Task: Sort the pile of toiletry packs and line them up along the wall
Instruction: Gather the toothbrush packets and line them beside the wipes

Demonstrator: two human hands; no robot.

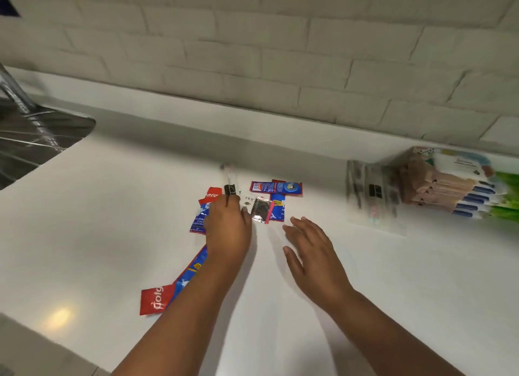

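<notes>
Left hand (228, 226) grip pinches clear pack (230, 182) – right hand (309, 249) grip open, empty; red sachet (153, 301) reads "olg".

a loose pile of red and blue toothpaste sachets (276, 188) lies mid-counter, sorted packs (438, 188) stacked right, against the wall.

Countertop (365, 305): smooth white, semi-gloss, lamp glare near front left. Wall (252, 38): off-white brick-pattern tiles, matt, shallow grout lines. Sink (33, 139): brushed metal, streaky reflections. Toothpaste sachets (276, 188): glossy printed plastic film, red and blue. Small foil packet (261, 210): crinkled, shiny silver. Clear wrapped pack (230, 183) in left hand (228, 229): transparent plastic, glinting. Clear bags (373, 195) at right: see-through film, blurred. Stacked packs (449, 190) by wall: soft glossy plastic wrap.
</notes>
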